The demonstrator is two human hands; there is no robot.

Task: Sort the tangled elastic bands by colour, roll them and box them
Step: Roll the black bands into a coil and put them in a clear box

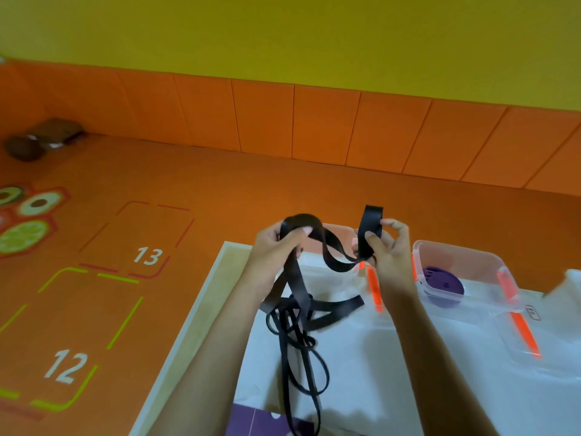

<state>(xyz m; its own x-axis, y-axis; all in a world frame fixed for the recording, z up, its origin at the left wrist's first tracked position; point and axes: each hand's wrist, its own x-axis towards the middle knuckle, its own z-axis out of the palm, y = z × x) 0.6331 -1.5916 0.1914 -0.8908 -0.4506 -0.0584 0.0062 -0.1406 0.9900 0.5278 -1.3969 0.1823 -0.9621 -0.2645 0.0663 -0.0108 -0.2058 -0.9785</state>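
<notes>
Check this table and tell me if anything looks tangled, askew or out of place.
The black bands are a snarl: wide and narrow loops hang knotted from the left hand to the table, the right hand pinching one folded end. The purple band sits coiled in its box. Nothing else stands out.

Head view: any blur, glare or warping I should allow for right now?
Head view: light is even, no hard shadows. Head view: slight motion blur softens the left hand and the black bands hanging from it. Head view: wide-angle bend curves the wall panels. Head view: the white cloth is bright, so the clear box edges wash out.
</notes>
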